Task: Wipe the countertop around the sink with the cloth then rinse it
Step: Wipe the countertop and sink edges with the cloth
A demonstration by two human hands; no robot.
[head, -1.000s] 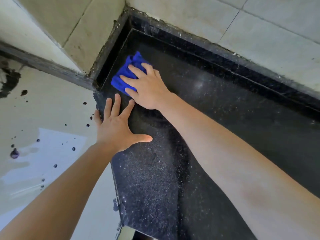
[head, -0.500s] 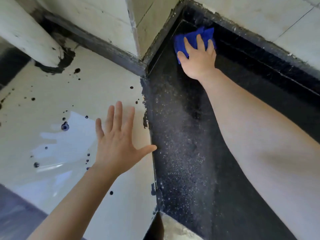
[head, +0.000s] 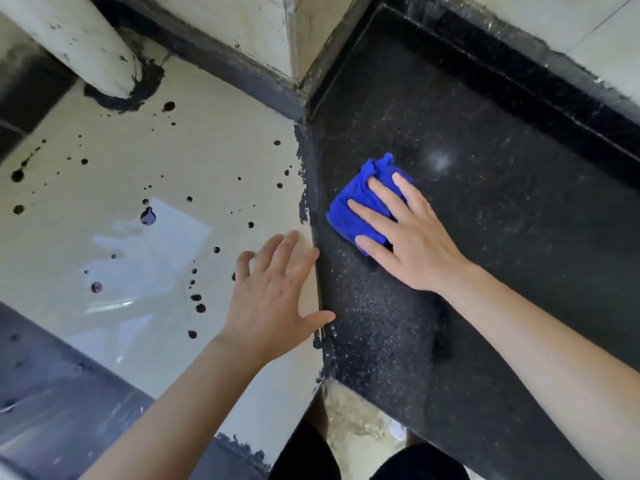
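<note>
- Pins a crumpled bright-blue cloth (head: pixel 360 206) flat against the speckled black stone countertop (head: pixel 502 237), close to the slab's left edge and well short of its back corner.
- Presses down with the right hand (head: pixel 415 247), palm low, fingers (head: pixel 374 216) straight and slightly fanned across the near half of the cloth; leaves a blue fold bunched up beyond the fingertips.
- Reaches in from the lower right, with a bare forearm (head: pixel 540 358) laid diagonally above the stone.
- Holds the left hand (head: pixel 273 299) open just beside the countertop's left edge, fingers spread wide, thumb stretched sideways with its tip over the black stone; cannot tell whether the palm touches anything.
- Shows fine pale specks and dust across the slab, thickest along the left side.
- Frames the slab at the back with a raised black stone strip (head: pixel 519 74), rough and chipped on top, under pale glazed wall tiles (head: pixel 242 22).
- Drops away on the left to a glossy cream surface (head: pixel 104 150) spattered with dark round spots, where a white pipe (head: pixel 79 43) stands ringed with black sealant.
- Catches dark clothing (head: pixel 304 455) at the bottom edge.
</note>
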